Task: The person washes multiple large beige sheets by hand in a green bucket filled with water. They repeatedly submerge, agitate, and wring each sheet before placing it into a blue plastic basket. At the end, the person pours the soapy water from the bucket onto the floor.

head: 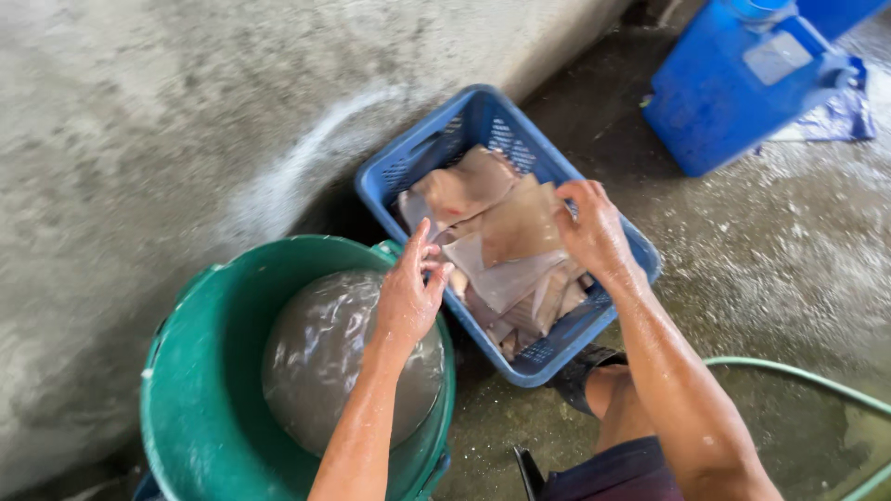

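Fingers [425, 249] of the left hand [408, 295] are held straight and slightly spread, nothing gripped, tips just touching the near-left edge of the flat pieces [506, 250] stacked in the blue basket [422, 153]. Right hand [594, 232]: fingers curled loosely over the top piece at its far-right edge, apparently pinching it, probably so one sheet can be lifted clear of the pile. Pieces: pale pink-brown, wet, overlapping; their kind cannot be determined. Basket: slotted, set on the wet concrete floor [789, 269], likely for draining. Green bucket [200, 408]: near left, holding murky water, partly cut off below. Blue container [719, 97]: far right, top cut off. Green hose [807, 376]: near right, ends out of view.
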